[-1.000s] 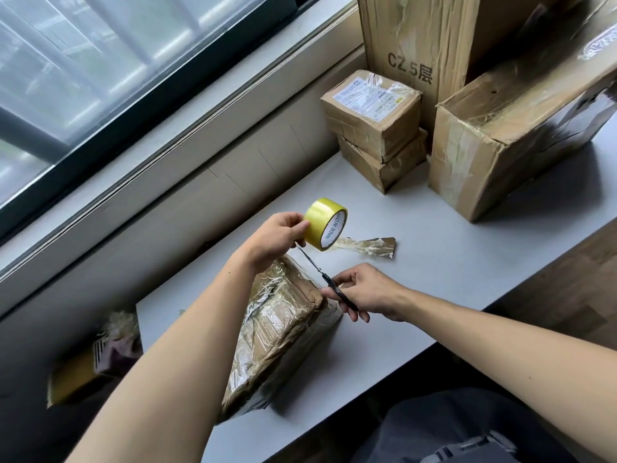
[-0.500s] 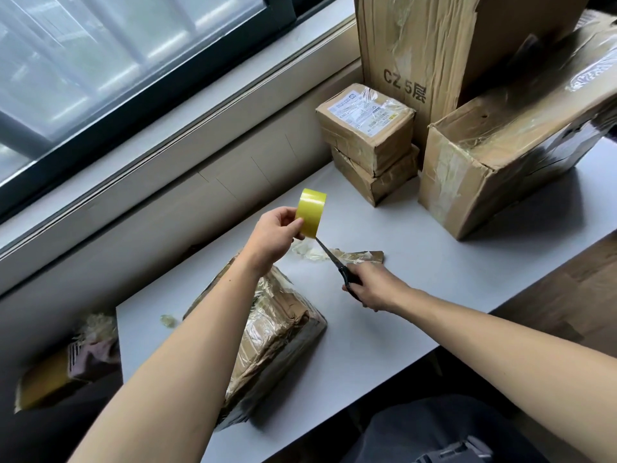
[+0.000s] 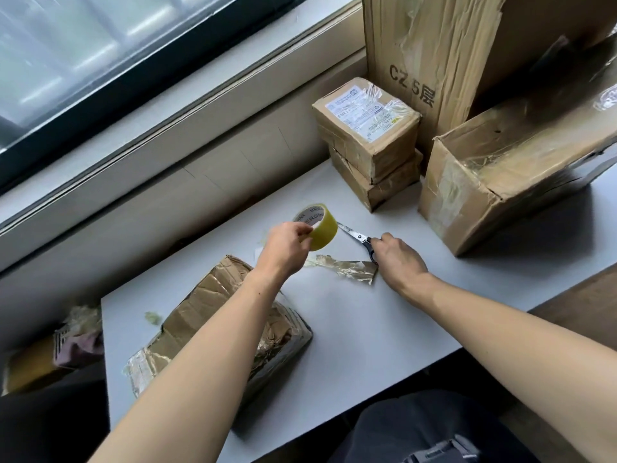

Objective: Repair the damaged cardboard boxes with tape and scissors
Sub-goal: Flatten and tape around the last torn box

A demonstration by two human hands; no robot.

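Lifting away from the crumpled box point(image 3: 227, 329) at 7 o'clock, your left hand point(image 3: 283, 248) now grips the tape roll point(image 3: 320, 225) mid-desk while your right hand point(image 3: 397, 259) holds the scissors point(image 3: 359, 237) beside it (strip apparently cut), so press it down.

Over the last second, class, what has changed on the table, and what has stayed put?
The left hand has carried the tape roll away from the crumpled box, further out over the table. The right hand followed with the scissors, off the box. The grips have not changed. The tape scrap, the two stacked small boxes and the large boxes stayed in place.
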